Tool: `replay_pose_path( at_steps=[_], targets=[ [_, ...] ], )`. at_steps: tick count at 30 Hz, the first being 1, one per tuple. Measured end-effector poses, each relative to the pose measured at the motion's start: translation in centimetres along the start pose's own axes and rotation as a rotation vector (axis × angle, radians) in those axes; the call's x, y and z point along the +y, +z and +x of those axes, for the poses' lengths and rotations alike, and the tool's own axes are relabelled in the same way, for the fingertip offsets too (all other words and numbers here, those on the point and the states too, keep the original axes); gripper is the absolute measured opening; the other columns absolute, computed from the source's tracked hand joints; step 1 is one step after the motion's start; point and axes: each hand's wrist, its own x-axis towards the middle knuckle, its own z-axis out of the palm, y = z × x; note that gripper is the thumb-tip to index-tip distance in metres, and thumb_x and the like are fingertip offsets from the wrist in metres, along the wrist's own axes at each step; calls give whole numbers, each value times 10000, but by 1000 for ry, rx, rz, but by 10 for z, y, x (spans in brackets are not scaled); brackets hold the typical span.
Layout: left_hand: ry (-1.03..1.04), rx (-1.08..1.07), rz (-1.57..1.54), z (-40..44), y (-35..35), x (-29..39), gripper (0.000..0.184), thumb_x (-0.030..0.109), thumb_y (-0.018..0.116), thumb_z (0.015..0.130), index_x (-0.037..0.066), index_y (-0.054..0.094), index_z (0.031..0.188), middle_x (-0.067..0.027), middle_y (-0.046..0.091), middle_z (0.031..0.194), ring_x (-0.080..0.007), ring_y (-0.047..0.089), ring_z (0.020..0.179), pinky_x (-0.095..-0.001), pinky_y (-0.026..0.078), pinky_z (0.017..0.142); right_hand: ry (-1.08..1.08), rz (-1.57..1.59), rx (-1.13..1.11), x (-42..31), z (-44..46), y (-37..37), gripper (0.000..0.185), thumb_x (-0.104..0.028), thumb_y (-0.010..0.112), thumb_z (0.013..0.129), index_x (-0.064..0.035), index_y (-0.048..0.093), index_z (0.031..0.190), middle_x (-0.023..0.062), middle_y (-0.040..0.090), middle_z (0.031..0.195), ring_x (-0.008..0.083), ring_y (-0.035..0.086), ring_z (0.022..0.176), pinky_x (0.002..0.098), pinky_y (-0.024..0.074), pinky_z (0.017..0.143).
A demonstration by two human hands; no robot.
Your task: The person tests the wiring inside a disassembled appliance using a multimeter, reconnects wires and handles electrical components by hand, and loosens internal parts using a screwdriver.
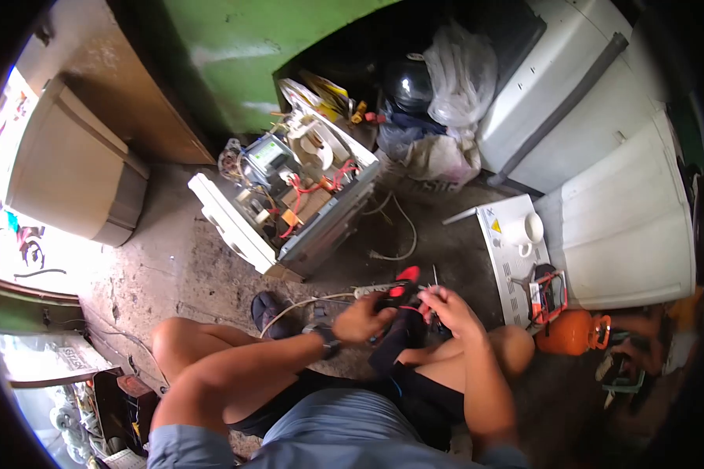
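Low over my lap, my left hand (358, 319) is closed around a black and red hand tool (399, 291) that looks like a clamp meter. Its red end points up and away from me. Right beside it, my right hand (450, 309) is closed in a pinch near the tool's side. What those fingertips hold is too small to make out. Beyond both hands, a microwave oven (309, 207) stands on the floor with its cover off, its wires and inner parts exposed.
A white panel (497, 262) with a yellow warning sticker lies to the right, bearing a white mug (524, 229). An orange gas cylinder (567, 334) is further right. A pale cable (403, 227) curls behind the microwave. Plastic bags (461, 74) are piled at the back.
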Motion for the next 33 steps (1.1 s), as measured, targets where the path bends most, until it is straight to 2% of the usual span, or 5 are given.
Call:
replay_pose_path(
  at_steps=[8, 13, 20, 26, 33],
  targets=[
    [194, 302, 210, 53, 105, 29, 776, 325, 803, 940, -36, 461, 1535, -299, 600, 1308, -454, 633, 1186, -499, 522, 1067, -31, 576, 353, 50, 30, -6, 269, -363, 732, 1032, -152, 701, 1196, 5, 714, 1022, 147, 663, 838, 345, 544, 633],
    [318, 179, 263, 54, 93, 3, 656, 406, 705, 1027, -10, 535, 1504, -281, 611, 1347, -439, 636, 1228, -483, 523, 1079, 73, 671, 274, 55, 60, -50, 281, -276, 698, 997, -78, 717, 1194, 59, 744, 1059, 230, 725, 951, 426, 609, 857],
    [622, -115, 572, -59, -93, 96, 388, 209, 702, 1021, 37, 693, 1368, -198, 712, 1309, -394, 687, 1189, -454, 570, 1040, 259, -64, 204, 94, 150, -149, 325, -263, 710, 940, -13, 731, 1146, 117, 758, 1041, 266, 727, 896, 426, 580, 840],
    [501, 714, 741, -75, -250, 142, 139, 67, 708, 962, 33, 765, 1083, -127, 735, 999, -354, 699, 1000, -453, 572, 894, 284, -333, 265, 121, 185, -159, 593, -254, 678, 927, -52, 601, 1479, 177, 741, 1208, 339, 692, 1112, 486, 521, 1008],
    [423, 949, 817, -45, -288, 109, 193, 145, 728, 958, 36, 746, 1118, -151, 686, 1104, -368, 616, 1107, -470, 510, 985, 315, -168, 507, 177, 208, -178, 452, -109, 726, 907, -155, 580, 1333, 101, 744, 1099, 204, 720, 848, 422, 442, 459]
  ],
)
